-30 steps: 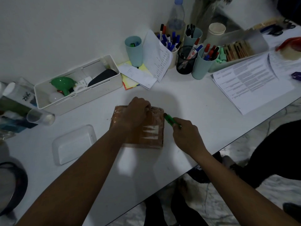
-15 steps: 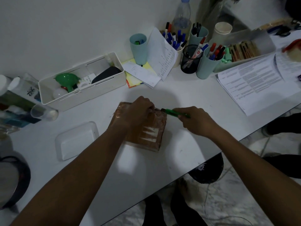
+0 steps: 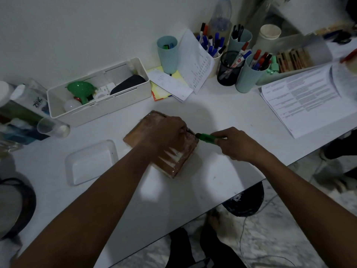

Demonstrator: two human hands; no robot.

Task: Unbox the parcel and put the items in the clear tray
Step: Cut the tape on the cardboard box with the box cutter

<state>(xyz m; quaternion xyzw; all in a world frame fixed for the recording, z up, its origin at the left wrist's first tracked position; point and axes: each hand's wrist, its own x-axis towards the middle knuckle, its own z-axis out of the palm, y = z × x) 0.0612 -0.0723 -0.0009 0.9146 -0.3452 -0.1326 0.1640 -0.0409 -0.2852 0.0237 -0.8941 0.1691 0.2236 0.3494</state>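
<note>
- Since 1 second ago the right hand [image 3: 237, 145] has swung from the parcel's right side up to its far right corner, and the green cutter [image 3: 207, 137] now lies nearly level instead of slanting; over the last half second it has hardly shifted.
- The parcel [image 3: 173, 161], a brown box wrapped in shiny tape, has turned a little and now sits at an angle on the white table [image 3: 222, 113], near the front edge and about mid-table.
- The left hand [image 3: 166, 132] lies on top of the parcel's far half, fingers curled down over the top at the far right corner, holding it in place.
- The right hand's fingers are wrapped round the cutter, whose dark tip meets the parcel's corner just beside the left fingertips; whether a blade is out I cannot tell.
- The clear tray [image 3: 90, 163] stands just left of the parcel, apart from it, with nothing in it.
- A white organiser box [image 3: 100, 111] with a green item and a dark item inside sits behind the tray by the wall.
- 1 clear cup [image 3: 52, 127] lies on its side left of that box.
- Further back stand a teal cup [image 3: 249, 78] and a black mesh pot [image 3: 229, 74] full of markers, and printed papers [image 3: 309, 101] lie to the right.
</note>
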